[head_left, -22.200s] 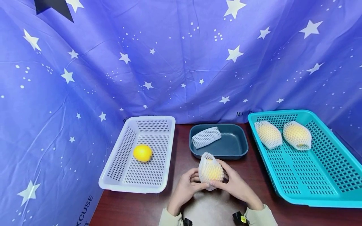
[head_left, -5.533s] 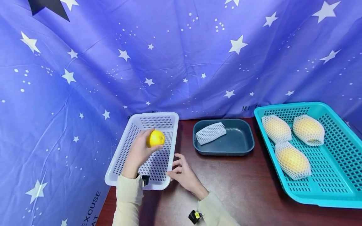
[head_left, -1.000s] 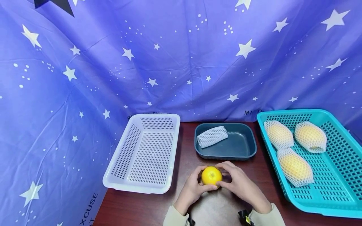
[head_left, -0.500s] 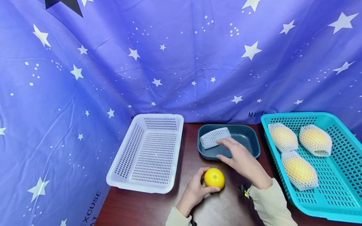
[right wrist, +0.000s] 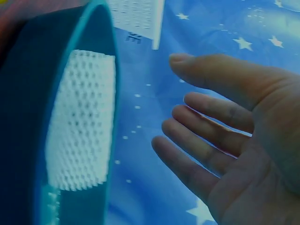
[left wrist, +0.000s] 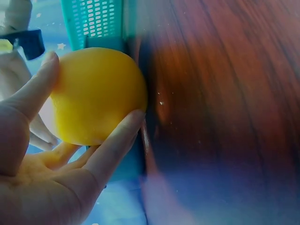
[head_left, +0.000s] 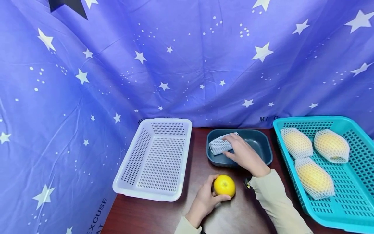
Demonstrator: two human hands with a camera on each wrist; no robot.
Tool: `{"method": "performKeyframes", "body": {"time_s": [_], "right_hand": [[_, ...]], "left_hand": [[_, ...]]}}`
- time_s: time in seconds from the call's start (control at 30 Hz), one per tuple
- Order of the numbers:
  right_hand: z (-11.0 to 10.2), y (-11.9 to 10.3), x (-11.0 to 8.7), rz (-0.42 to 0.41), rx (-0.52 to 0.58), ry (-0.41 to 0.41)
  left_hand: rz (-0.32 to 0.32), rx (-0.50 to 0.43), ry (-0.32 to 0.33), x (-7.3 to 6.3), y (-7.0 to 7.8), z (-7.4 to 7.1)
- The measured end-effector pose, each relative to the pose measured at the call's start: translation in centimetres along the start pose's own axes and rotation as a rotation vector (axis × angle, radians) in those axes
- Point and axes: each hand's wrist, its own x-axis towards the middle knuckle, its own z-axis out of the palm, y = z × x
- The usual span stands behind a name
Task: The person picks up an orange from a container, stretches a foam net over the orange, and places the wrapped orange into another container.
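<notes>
My left hand (head_left: 205,197) grips a round yellow fruit (head_left: 224,186) from its left side, thumb in front and fingers behind, low over the table. In the left wrist view the fruit (left wrist: 96,96) sits between thumb and fingers. My right hand (head_left: 243,155) reaches over the dark blue tray (head_left: 260,146), where a white foam net sleeve (head_left: 219,145) lies flat. In the right wrist view that hand (right wrist: 234,126) has its fingers extended and spread, apart from the foam net (right wrist: 84,119). From the head, the fingertips partly cover the sleeve's right end.
A white perforated basket (head_left: 187,156) stands at the left with nothing in it. At the right, a teal basket (head_left: 340,185) holds three net-wrapped yellow fruits (head_left: 314,178). A blue star-patterned cloth (head_left: 187,65) hangs behind the brown table (head_left: 140,214).
Earlier, a third wrapped fruit went into the teal basket and the yellow fruit left the white one. Within the last second my right hand let go of the fruit and moved over the tray.
</notes>
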Motion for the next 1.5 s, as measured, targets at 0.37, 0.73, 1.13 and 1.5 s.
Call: {"method": "performKeyframes", "body": {"time_s": [0.37,0.73,1.13,1.5], "right_hand": [[3.0,1.8,0.5,-0.017,-0.003,0.026],[4.5,2.7,1.0,-0.015,-0.013,0.005],[5.4,3.1,1.2,0.004,0.029,-0.002],[5.9,3.6,1.2,-0.077,-0.04,0.03]], "left_hand": [[0.044,0.039,0.03,-0.1,0.0,0.6],[0.067,0.131,0.049,-0.2,0.2,0.8],[0.08,0.16,0.066,-0.1,0.3,0.7],[0.048,0.104,0.058,0.0,0.2,0.6]]}}
